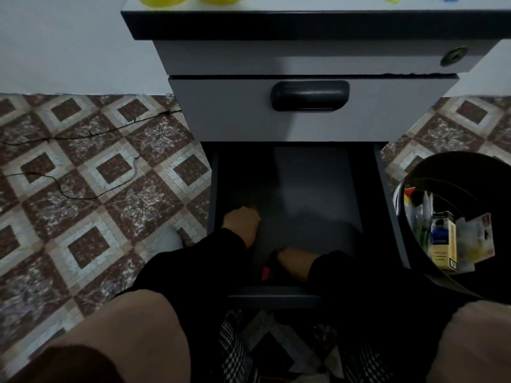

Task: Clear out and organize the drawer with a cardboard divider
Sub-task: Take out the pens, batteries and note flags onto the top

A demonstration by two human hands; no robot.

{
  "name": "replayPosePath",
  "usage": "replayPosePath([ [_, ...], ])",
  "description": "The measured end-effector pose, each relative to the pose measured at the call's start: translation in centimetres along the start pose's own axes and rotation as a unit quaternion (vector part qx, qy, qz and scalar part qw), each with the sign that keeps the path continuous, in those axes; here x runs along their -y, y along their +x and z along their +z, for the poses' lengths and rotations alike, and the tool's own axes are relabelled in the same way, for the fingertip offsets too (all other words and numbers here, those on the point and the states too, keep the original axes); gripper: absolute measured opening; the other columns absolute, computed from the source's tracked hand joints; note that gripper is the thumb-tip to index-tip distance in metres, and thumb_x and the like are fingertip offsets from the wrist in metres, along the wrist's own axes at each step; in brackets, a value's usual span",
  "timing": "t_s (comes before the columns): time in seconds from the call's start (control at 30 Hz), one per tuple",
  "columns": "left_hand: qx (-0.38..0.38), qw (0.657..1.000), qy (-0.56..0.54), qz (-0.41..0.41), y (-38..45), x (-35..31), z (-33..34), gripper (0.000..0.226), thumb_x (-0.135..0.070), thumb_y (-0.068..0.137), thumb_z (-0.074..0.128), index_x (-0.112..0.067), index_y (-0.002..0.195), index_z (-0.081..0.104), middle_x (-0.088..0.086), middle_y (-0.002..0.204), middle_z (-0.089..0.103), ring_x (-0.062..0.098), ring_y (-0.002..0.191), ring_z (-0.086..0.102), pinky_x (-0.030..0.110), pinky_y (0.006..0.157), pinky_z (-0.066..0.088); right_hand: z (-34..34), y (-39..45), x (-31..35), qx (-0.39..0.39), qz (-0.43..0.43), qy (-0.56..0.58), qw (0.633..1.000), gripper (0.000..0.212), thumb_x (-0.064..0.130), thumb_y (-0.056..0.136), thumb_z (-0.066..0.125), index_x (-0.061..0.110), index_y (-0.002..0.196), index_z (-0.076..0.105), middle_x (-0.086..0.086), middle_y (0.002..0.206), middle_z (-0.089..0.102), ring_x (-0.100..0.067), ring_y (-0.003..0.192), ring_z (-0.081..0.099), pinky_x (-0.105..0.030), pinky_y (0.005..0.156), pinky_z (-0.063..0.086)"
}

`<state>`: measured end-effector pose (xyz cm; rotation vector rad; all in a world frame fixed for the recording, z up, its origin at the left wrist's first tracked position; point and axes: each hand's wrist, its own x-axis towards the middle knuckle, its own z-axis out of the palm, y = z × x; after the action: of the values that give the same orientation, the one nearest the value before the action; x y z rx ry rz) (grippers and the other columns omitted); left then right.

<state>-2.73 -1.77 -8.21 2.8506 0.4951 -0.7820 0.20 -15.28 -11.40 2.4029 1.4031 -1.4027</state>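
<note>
The bottom drawer [304, 189] of a grey cabinet is pulled out, and its dark floor looks bare. My left hand [242, 222] is inside at the near left with its fingers curled down on the floor. The dim light hides whether it holds anything. My right hand [293, 262] is at the drawer's near edge and grips a small dark object with a red patch [266, 272]. Both arms wear black sleeves. I see no cardboard divider.
A black bin [442, 172] holding boxes and packets stands right of the drawer. The closed drawer above has a black handle [309, 95]. Thin black cables [69, 136] lie on the patterned tile floor to the left. My knees frame the bottom of the view.
</note>
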Motion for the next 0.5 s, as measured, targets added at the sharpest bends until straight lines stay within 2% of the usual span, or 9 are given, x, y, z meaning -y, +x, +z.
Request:
replayPosePath([
  [0.13,0.005,1.0,0.001,0.014,-0.1,0.0,0.3,0.03,-0.006,0.098,0.035,0.002,0.121,0.051,0.019,0.128,0.055,0.033,0.118,0.055,0.038,0.094,0.045,-0.4,-0.6,0.2,0.002,-0.006,-0.012,1.0,0.035,0.016,0.096,0.048,0.001,0.127,0.053,-0.021,0.129,0.055,-0.031,0.119,0.053,-0.034,0.099,0.041],
  [0.27,-0.006,0.999,-0.041,0.029,0.0,0.0,0.1,0.031,-0.007,0.099,0.033,0.001,0.122,0.052,0.019,0.13,0.053,0.033,0.119,0.053,0.037,0.096,0.042,-0.6,-0.6,-0.2,0.044,-0.012,0.017,0.999,0.039,0.011,0.091,0.053,0.008,0.129,0.054,-0.015,0.129,0.057,-0.03,0.119,0.054,-0.034,0.099,0.043],
  [0.4,-0.009,0.997,-0.077,0.025,0.4,0.1,0.4,0.031,-0.01,0.1,0.033,0.003,0.117,0.056,0.02,0.127,0.054,0.032,0.116,0.054,0.035,0.095,0.041,-0.8,-0.9,-0.6,0.075,-0.018,0.05,0.996,0.039,0.005,0.091,0.052,0.004,0.13,0.054,-0.013,0.133,0.056,-0.026,0.121,0.053,-0.032,0.104,0.04],
  [0.5,-0.007,0.994,-0.108,0.017,0.5,0.3,0.0,0.028,-0.013,0.098,0.041,0.0,0.115,0.059,0.02,0.124,0.053,0.034,0.111,0.056,0.037,0.093,0.043,-1.2,-1.3,-0.4,0.066,-0.013,0.059,0.996,0.036,0.008,0.092,0.054,0.003,0.127,0.056,-0.015,0.129,0.058,-0.028,0.119,0.054,-0.031,0.1,0.041],
])
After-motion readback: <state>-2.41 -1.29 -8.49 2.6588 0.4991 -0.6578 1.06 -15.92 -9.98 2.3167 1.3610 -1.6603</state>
